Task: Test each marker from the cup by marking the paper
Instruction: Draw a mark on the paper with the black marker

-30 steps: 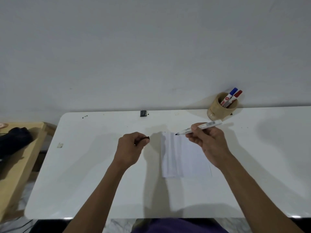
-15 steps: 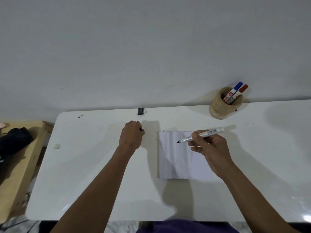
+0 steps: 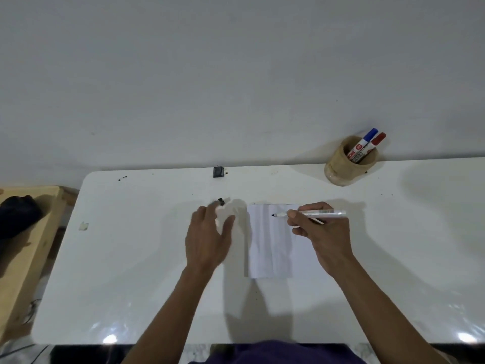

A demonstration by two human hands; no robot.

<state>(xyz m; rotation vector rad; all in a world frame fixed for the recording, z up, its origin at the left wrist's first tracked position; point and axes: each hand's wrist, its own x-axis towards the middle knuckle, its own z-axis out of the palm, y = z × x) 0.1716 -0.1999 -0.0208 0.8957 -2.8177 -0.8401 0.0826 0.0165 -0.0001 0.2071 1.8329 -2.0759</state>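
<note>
My right hand [image 3: 321,232] grips an uncapped white marker [image 3: 312,213] with a black tip, which points left over the top of the white paper [image 3: 271,245]. The paper lies flat on the white table [image 3: 131,258]. My left hand [image 3: 207,237] hovers with fingers apart, left of the paper. The marker's black cap [image 3: 221,201] lies on the table just beyond its fingertips. A tan cup [image 3: 346,166] at the back right holds a blue-capped marker [image 3: 363,143] and a red-capped marker [image 3: 371,147].
A small black clip-like object [image 3: 218,171] sits at the table's back edge by the wall. A scrap of tape [image 3: 84,226] is stuck at the left. A wooden bench [image 3: 29,245] with a dark bag [image 3: 15,216] stands left of the table.
My left hand has set the black cap on the table and spread its fingers. My right hand has lowered the marker tip onto the paper's top area.
</note>
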